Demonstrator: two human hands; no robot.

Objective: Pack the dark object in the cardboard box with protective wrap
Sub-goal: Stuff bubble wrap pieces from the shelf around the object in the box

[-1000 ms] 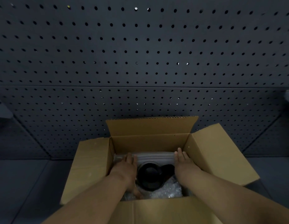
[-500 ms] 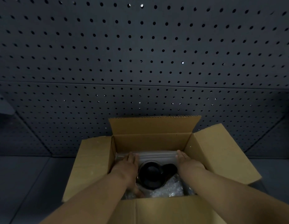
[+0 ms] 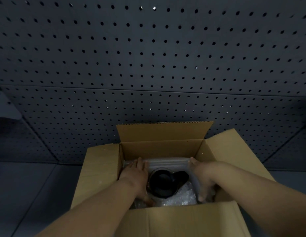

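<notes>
**Inside the box, the padding step**

Inside the open cardboard box, which stands on a dark table before a perforated wall panel, the dark object sits low in the middle, a round black item with a lobe jutting to its right. Protective wrap surrounds it: a pale ribbed sheet lies along the far side, and crinkled bubble material fills the near right corner.

The left hand lies just left of the object, its fingers stretched forward and flat on the ribbed sheet, holding nothing; its thumb reaches down toward the box floor beside the object. The right hand lies along the right inner wall, fingers extended onto the far sheet, and its lower part presses against a band of wrap at that side. Whether it pinches that band cannot be told; it reads as flat and pressing.

The step in hand looks like tucking the wrap snugly around the object, which is already placed in the box. All four flaps stand open. The next move probably calls for folding loose wrap over the exposed top of the object, with gentle downward pressure so nothing shifts, before the flaps are closed
</notes>
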